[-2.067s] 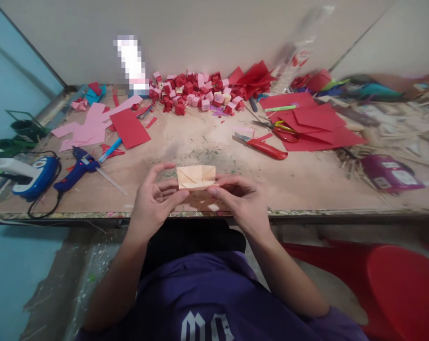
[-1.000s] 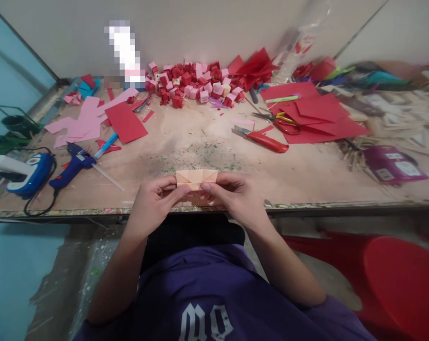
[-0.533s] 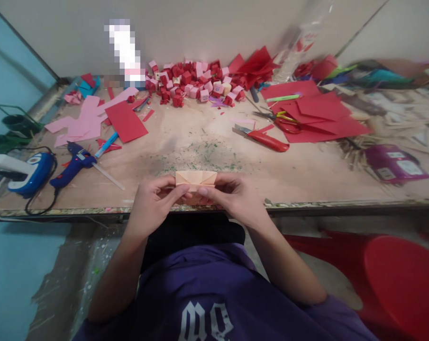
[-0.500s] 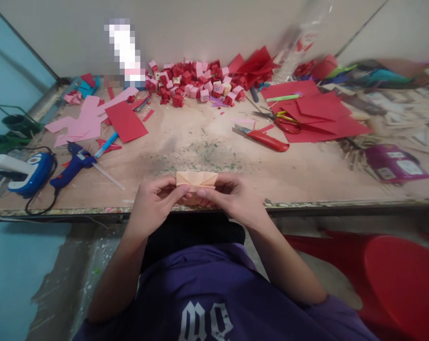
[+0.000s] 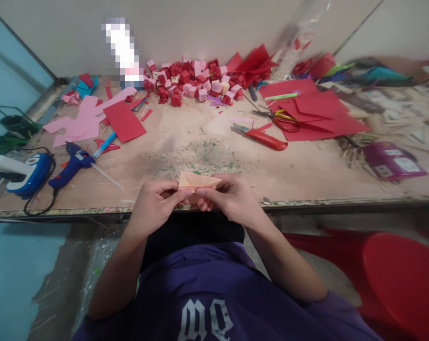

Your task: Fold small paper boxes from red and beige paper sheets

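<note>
A small piece of folded peach-coloured paper (image 5: 197, 180) is held just above the table's front edge, creased and with pointed upper corners. My left hand (image 5: 157, 200) pinches its left side, thumb in front and fingers curled behind. My right hand (image 5: 233, 198) grips the right side in the same way. Both thumb tips nearly meet at the paper's lower middle. The fingers behind the paper are partly hidden. Green shavings (image 5: 209, 155) lie scattered on the wooden table (image 5: 186, 125) beyond the hands.
A blue glue gun (image 5: 72, 163) and power strip (image 5: 31, 175) lie left. Pink and red paper cubes (image 5: 196, 80) are heaped at the back. A red-handled knife (image 5: 266, 139), scissors (image 5: 283, 121) and red paper (image 5: 328, 113) lie right. A red stool (image 5: 402, 279) stands below.
The peach paper has tilted, and its outline has gone from a flat-topped strip to one with a high left corner. My thumbs have come closer together at its lower edge.
</note>
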The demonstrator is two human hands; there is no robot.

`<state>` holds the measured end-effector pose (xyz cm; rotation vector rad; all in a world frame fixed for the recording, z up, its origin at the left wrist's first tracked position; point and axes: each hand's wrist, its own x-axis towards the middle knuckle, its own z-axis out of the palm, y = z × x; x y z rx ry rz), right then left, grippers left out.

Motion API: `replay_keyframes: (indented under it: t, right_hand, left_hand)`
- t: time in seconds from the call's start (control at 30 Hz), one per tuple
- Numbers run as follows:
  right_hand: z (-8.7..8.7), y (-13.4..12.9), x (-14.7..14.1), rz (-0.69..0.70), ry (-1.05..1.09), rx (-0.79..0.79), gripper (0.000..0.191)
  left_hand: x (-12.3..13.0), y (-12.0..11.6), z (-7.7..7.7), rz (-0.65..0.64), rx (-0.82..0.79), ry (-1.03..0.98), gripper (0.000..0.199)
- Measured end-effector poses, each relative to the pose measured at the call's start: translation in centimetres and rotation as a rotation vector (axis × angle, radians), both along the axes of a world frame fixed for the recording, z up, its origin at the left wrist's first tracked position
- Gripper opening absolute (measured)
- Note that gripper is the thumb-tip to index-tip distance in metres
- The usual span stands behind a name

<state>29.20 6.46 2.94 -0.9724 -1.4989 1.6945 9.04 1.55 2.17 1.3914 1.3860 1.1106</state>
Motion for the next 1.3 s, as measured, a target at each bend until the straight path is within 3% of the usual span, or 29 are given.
replay_keyframes:
  t: [0.23, 0.47, 0.67, 0.83, 1.07, 1.3]
  right_hand:
    - [0.21, 0.12, 0.24, 0.045, -0.05, 0.119, 0.037]
    - [0.1, 0.03, 0.45, -0.064, -0.141, 0.32, 0.041]
    - [-0.15, -0.03, 0.46, -0.06, -0.091, 0.285, 0.036]
    - [-0.04, 0.04, 0.42, -0.062, -0.035, 0.169, 0.035]
    - [-0.08, 0.41, 0.33, -0.176, -0.041, 0.105, 0.052]
    - [0.04, 0.36, 0.21, -0.189, -0.042, 0.079, 0.051]
  left_hand:
    - [-0.29, -0.04, 0.07, 0.043, 0.015, 0.012, 0.026]
    - [0.25, 0.16, 0.65, 0.086, 0.049, -0.147, 0.03]
    - [0.21, 0.12, 0.64, 0.063, 0.036, -0.177, 0.02]
    - [-0.19, 0.04, 0.63, 0.029, 0.106, -0.177, 0.009]
    - [-0.31, -0.05, 0.46, -0.02, 0.119, -0.216, 0.029]
    - [-0.21, -0.02, 0.59, -0.032, 0.093, -0.219, 0.035]
